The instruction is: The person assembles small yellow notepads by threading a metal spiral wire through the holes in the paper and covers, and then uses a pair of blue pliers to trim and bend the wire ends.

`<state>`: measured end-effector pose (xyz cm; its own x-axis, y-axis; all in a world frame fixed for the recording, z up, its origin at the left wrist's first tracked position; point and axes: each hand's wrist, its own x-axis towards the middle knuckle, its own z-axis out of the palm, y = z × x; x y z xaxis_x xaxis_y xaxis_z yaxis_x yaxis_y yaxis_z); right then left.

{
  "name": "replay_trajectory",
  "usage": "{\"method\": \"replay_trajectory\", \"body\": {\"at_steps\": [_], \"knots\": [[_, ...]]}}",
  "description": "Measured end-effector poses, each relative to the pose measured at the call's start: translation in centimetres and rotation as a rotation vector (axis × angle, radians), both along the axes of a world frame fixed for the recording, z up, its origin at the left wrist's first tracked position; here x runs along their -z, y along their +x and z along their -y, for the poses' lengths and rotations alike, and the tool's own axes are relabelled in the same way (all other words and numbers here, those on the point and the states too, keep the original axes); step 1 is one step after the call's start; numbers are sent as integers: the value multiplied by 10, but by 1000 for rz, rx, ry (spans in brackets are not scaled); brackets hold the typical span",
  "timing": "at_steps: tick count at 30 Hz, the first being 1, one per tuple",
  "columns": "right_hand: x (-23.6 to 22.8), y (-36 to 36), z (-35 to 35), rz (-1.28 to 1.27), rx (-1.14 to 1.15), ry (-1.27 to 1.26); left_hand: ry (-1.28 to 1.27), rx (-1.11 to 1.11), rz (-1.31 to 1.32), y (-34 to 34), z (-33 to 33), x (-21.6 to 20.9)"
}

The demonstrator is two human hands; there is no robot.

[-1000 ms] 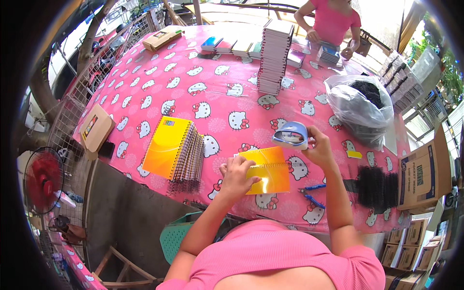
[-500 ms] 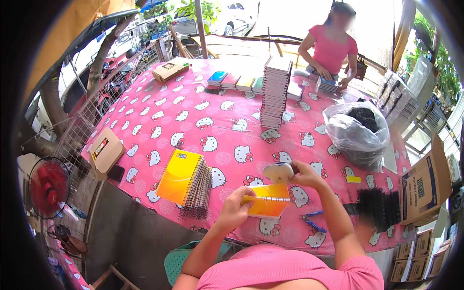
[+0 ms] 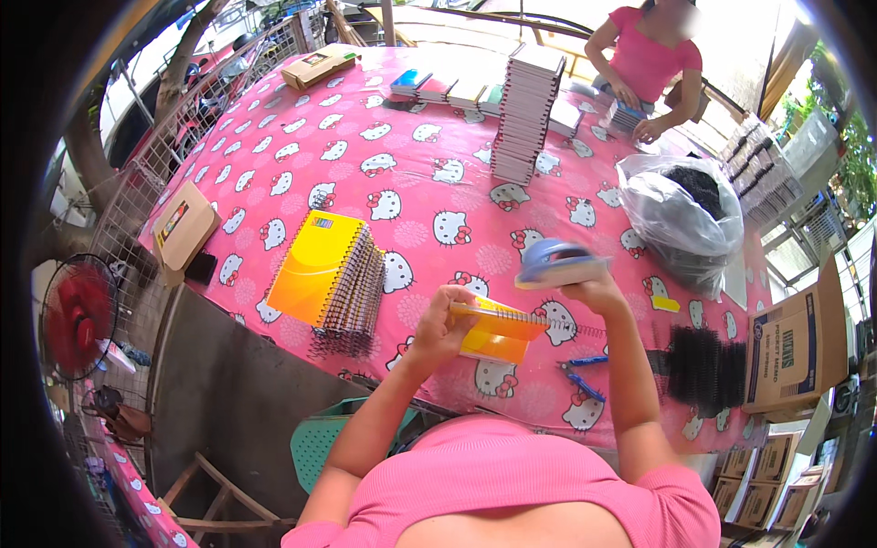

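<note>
My left hand [image 3: 440,331] pinches a yellow-orange notebook [image 3: 498,342], tilted partly open just above the table. A wire coil [image 3: 577,328] runs along its binding edge and sticks out past the right end. In my right hand [image 3: 596,289] is a rounded blue-and-white object [image 3: 559,262], smeared by motion; its exact kind is unclear. It is raised above the coil, apart from the notebook. Blue-handled pliers [image 3: 585,379] lie on the table to the right of the notebook. Left of my left hand stands a stack of yellow spiral notebooks [image 3: 324,274].
Black coils [image 3: 703,370] lie beside an open carton [image 3: 795,347] at the right. Behind them sits a clear bag [image 3: 681,228] of black material. A tall notebook stack [image 3: 527,119] rises mid-table. Across it, a person in pink [image 3: 653,55] handles small notebooks [image 3: 625,117].
My right hand has lifted the blue-and-white object up and to the right, away from the notebook. The coil now shows beyond the notebook's right end. My view has tilted downward.
</note>
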<state>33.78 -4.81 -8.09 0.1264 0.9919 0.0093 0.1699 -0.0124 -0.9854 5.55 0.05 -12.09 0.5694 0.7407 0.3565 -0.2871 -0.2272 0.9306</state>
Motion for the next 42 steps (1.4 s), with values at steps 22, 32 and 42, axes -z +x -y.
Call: {"method": "replay_trajectory", "body": {"at_steps": [22, 32, 42], "knots": [[-22, -51, -31, 363, -174, 75, -241, -238, 57, -24, 8, -9], [-32, -72, -14, 316, -133, 81, -248, -166, 104, -22, -2, 1], [-9, -50, -21, 855, 186, 74, -297, -111, 106, -26, -5, 2]]}}
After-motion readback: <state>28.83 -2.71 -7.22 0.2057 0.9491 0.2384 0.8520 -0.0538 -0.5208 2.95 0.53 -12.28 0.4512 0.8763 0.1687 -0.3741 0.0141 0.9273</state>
